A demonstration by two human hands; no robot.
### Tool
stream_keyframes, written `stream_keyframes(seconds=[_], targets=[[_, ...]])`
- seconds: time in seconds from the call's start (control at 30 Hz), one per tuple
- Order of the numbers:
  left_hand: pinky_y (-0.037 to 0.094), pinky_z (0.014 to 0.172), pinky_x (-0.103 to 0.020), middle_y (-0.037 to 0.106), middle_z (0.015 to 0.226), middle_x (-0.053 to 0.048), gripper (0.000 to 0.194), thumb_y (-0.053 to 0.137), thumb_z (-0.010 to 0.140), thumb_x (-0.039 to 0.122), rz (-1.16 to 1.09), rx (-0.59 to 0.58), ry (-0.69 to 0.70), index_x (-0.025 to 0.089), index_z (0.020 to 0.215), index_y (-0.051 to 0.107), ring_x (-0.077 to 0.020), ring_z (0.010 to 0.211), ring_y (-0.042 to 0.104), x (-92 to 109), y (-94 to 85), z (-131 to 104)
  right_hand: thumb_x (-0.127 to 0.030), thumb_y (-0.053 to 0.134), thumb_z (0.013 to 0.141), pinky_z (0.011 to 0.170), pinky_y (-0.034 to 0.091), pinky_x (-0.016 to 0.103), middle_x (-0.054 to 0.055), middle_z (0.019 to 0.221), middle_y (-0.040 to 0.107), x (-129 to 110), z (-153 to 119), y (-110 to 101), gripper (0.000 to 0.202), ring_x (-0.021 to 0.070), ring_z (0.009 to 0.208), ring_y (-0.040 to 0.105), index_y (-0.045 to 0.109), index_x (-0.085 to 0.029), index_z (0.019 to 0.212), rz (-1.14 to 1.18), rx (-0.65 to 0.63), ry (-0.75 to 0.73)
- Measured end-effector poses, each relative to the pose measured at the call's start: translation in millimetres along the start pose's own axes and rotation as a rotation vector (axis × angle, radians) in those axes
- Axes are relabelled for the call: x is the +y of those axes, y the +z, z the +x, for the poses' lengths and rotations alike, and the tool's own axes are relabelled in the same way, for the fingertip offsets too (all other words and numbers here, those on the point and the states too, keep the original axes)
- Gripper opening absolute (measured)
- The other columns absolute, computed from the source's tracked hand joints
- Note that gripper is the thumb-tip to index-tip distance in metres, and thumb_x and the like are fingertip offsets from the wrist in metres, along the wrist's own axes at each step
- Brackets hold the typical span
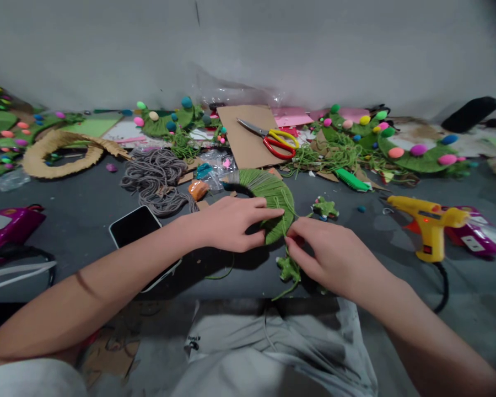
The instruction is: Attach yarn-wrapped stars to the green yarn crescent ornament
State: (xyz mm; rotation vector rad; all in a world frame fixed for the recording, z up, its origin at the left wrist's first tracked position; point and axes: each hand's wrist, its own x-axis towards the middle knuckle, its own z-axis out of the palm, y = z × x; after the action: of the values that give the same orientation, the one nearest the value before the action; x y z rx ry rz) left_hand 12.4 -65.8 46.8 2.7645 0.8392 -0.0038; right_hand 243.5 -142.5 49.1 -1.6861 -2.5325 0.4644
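Observation:
A ring wrapped mostly in green yarn, with a grey stretch and a dark part at its left, lies on the dark table before me. My left hand holds it down, index finger across the green wrapping and thumb at the lower edge. Close by on the right, my right hand pinches a strand of green yarn at the ring's edge. Below the ring hangs a small green star-shaped piece with yarn tails. Another small green star rests beyond my right hand.
Scissors lie on cardboard behind the ring. Grey yarn and a phone are on the left. To the right stands a yellow glue gun, its cord over the table edge. Pompom-covered green pieces line the back.

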Motion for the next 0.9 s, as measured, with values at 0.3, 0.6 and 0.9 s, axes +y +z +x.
stream_keyframes(seconds=[0.3,0.6,0.9], targets=[[0.048,0.075,-0.033,0.07,0.123,-0.007,0.063,0.05,0.099,0.037,-0.035,0.006,0.0,0.027,0.161,0.05,-0.0241,0.103,0.07,-0.7,-1.8,-4.3,-0.037,0.06,0.102,0.063,0.044,0.028,-0.001,0.077,0.067,19.7,-18.6,-36.2,0.021,0.0146,0.067,0.057,0.067,-0.025,0.085,0.444,0.033,-0.157],[0.045,0.071,-0.028,0.076,0.104,-0.005,0.049,0.057,0.092,0.026,-0.17,0.126,-0.092,0.018,0.14,0.068,-0.0179,0.084,0.067,-11.7,-37.0,-8.6,-0.046,0.061,0.094,0.068,0.037,0.039,0.006,0.068,0.062,100.4,81.3,-55.3,0.034,0.0206,0.066,0.049,0.057,-0.027,0.066,0.09,0.447,0.155],[0.048,0.071,-0.027,0.074,0.099,-0.003,0.022,0.055,0.103,0.026,-0.266,0.098,0.018,0.021,0.112,0.074,-0.0139,0.08,0.068,52.5,-10.3,-51.4,-0.047,0.06,0.101,0.072,0.05,0.035,0.007,0.102,0.077,69.8,4.0,-27.6,0.029,0.0211,0.083,0.067,0.076,-0.024,0.105,0.253,0.252,-0.031]])
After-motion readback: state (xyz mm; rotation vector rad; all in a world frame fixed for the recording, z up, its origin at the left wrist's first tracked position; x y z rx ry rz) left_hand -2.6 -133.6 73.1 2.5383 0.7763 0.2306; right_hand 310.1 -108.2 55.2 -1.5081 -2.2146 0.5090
